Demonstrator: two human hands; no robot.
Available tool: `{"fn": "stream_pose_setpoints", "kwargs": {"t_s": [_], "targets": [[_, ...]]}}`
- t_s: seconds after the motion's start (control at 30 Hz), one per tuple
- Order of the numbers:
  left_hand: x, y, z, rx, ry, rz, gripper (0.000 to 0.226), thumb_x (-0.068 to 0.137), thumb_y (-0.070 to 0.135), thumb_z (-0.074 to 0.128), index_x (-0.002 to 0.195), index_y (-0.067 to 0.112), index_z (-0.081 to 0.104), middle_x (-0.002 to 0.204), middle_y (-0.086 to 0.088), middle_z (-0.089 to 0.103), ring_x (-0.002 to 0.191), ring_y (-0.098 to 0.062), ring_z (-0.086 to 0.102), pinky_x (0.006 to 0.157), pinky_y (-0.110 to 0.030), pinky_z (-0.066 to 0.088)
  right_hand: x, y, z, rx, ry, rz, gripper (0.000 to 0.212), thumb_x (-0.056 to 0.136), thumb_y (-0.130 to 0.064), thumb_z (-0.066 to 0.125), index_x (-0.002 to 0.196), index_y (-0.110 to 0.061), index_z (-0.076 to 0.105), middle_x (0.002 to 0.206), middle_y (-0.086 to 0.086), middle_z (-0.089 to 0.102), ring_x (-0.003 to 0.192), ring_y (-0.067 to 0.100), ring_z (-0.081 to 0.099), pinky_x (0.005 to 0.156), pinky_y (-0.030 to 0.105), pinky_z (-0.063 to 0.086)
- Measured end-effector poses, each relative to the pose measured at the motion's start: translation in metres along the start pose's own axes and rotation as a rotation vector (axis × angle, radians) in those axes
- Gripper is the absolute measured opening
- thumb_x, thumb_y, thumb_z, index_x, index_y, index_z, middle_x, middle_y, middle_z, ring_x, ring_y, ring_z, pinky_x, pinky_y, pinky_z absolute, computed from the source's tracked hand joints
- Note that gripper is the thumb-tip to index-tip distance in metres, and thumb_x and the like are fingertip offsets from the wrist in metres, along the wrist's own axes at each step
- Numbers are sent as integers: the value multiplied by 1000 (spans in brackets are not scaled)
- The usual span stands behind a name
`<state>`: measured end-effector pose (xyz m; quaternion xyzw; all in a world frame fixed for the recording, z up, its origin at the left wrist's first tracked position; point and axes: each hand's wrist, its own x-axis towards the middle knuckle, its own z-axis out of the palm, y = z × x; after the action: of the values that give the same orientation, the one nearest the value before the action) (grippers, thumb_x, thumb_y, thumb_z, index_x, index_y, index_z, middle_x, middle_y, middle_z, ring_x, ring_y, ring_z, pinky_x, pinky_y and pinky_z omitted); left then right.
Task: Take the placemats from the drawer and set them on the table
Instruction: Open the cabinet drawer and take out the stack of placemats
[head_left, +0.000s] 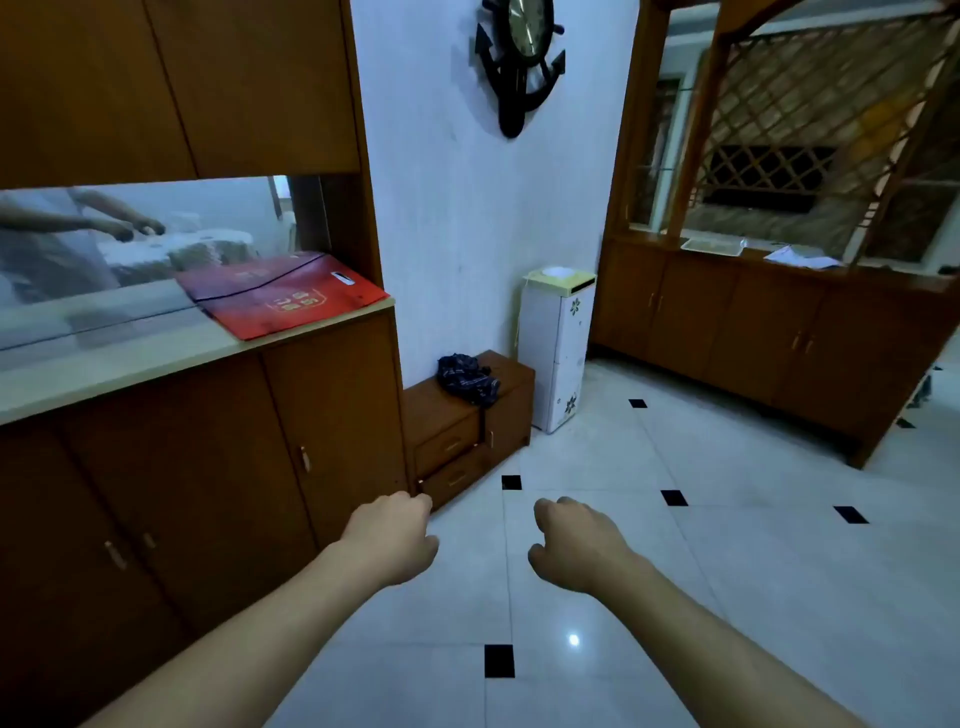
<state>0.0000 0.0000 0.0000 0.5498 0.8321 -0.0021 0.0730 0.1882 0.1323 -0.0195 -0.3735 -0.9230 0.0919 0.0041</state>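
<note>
A low wooden chest (511, 405) with two closed drawers (448, 447) stands against the white wall, just beyond my hands. No placemats and no table are in sight. My left hand (392, 538) hangs above the floor near the corner of the tall cabinet, fingers curled loosely, holding nothing. My right hand (574, 545) is held out beside it over the white tiles, fingers also curled downward and empty. Both forearms reach forward from the bottom of the view.
A tall wooden cabinet (208, 467) with a pale counter fills the left, a red paper bag (283, 299) lying on it. A dark crumpled cloth (467, 376) lies on the chest. A white water dispenser (558, 348) stands beside it. A wooden sideboard (753, 332) runs along the right.
</note>
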Motion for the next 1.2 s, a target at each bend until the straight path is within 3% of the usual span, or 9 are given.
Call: {"fn": "stream_pose_setpoints", "kwargs": {"t_s": [0.43, 0.77, 0.9, 1.07, 1.2], "targets": [[230, -5, 8, 7, -43, 23, 21, 90, 43, 50, 94, 22, 48, 94, -1, 55, 82, -22, 56, 71, -37, 52, 196, 93, 6, 66, -49, 87, 16, 81, -27, 53, 86, -16, 43, 87, 2, 48, 77, 23, 49, 64, 31, 36], [416, 19, 15, -54, -37, -169, 22, 92, 43, 51, 95, 21, 50, 95, -2, 56, 85, -22, 57, 74, -38, 52, 404, 193, 0, 35, -136, -107, 16, 80, -23, 54, 87, -15, 42, 87, 4, 45, 78, 27, 50, 65, 32, 38], [473, 13, 10, -115, -33, -237, 20, 93, 42, 51, 95, 23, 47, 95, -2, 56, 84, -21, 55, 72, -35, 50, 483, 206, -2, 38, -176, -182, 29, 78, -22, 53, 105, -12, 55, 100, 9, 58, 89, 30, 58, 70, 33, 45], [556, -18, 21, -136, -44, -301, 23, 93, 41, 51, 104, 21, 50, 102, -3, 58, 90, -21, 57, 74, -35, 50, 586, 205, 8, 54, -198, -259, 12, 79, -19, 52, 83, -15, 42, 87, 5, 48, 80, 30, 53, 66, 31, 37], [636, -56, 37, -145, -22, -301, 24, 93, 41, 51, 106, 21, 52, 105, -4, 59, 95, -22, 56, 75, -35, 48, 672, 199, 22, 55, -213, -284, 11, 83, -19, 53, 90, -13, 47, 94, 10, 54, 92, 33, 58, 68, 31, 39]]}}
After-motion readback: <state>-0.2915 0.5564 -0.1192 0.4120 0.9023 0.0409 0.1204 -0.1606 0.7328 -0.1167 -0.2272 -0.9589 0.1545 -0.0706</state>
